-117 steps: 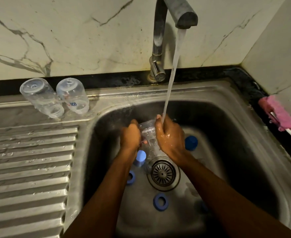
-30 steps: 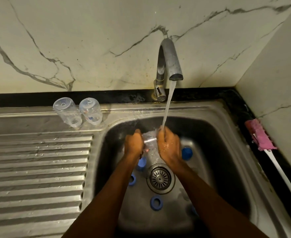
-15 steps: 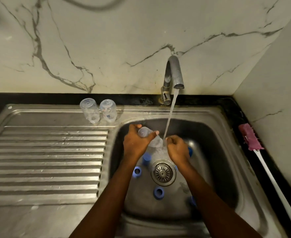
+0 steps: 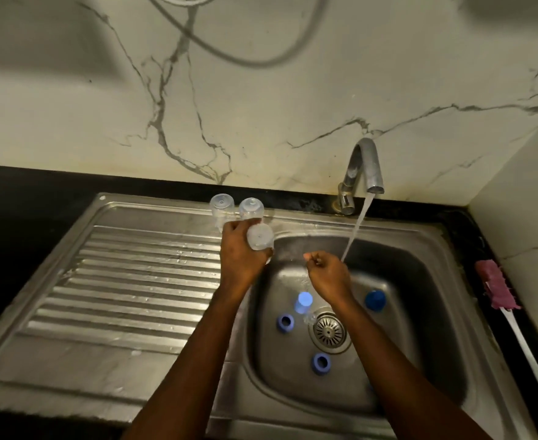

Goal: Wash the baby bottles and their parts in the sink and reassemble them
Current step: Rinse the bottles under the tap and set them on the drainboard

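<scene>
My left hand (image 4: 240, 258) grips a clear bottle (image 4: 260, 238) over the left rim of the sink (image 4: 420, 274). My right hand (image 4: 326, 276) hangs curled inside the sink, beside the water stream (image 4: 356, 230); I cannot tell whether it holds anything

Two bare forearms (image 4: 194, 354) are showing at the frame's lower centre, ending in a bare left hand (image 4: 239, 255) and a bare right hand (image 4: 328, 277).

No lettering, brand or number can be read on any baby bottle (image 4: 259, 237) or elsewhere.
</scene>
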